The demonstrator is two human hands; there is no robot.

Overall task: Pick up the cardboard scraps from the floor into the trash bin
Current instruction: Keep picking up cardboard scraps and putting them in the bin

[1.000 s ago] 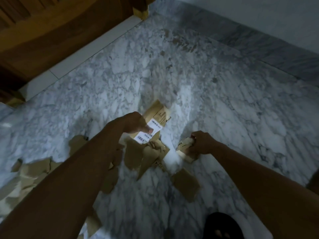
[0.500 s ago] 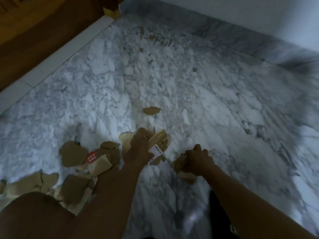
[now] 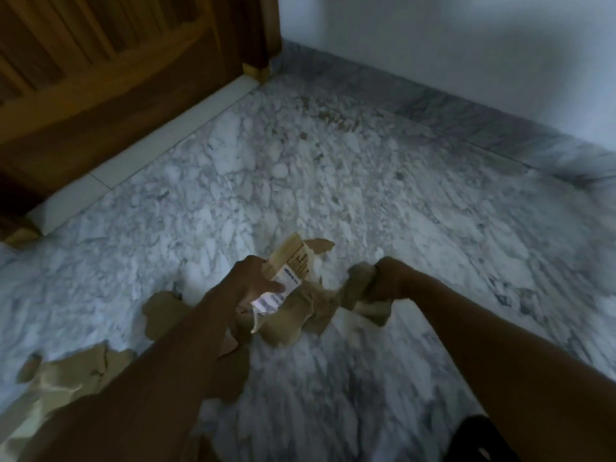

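Observation:
My left hand (image 3: 248,281) grips a bundle of brown cardboard scraps (image 3: 293,261) with a white printed label (image 3: 276,296) on it, near the middle of the marble floor. To its right, my right hand (image 3: 390,278) clutches a crumpled wad of cardboard (image 3: 358,288). More torn scraps (image 3: 293,325) hang or lie just below both hands. Other pieces (image 3: 163,310) lie on the floor at the left, and a larger pile (image 3: 66,371) sits at the lower left, partly hidden by my left forearm. No trash bin is in view.
A wooden door (image 3: 100,78) with a white threshold strip (image 3: 150,151) runs along the upper left. A pale wall with a marble skirting (image 3: 466,128) closes the far right side. A dark object (image 3: 480,438) sits at the bottom right edge. The marble floor (image 3: 300,181) stretches ahead.
The view has tilted up, showing more door and wall. Both hands have lifted slightly with their cardboard, and more scraps now bunch under my left hand.

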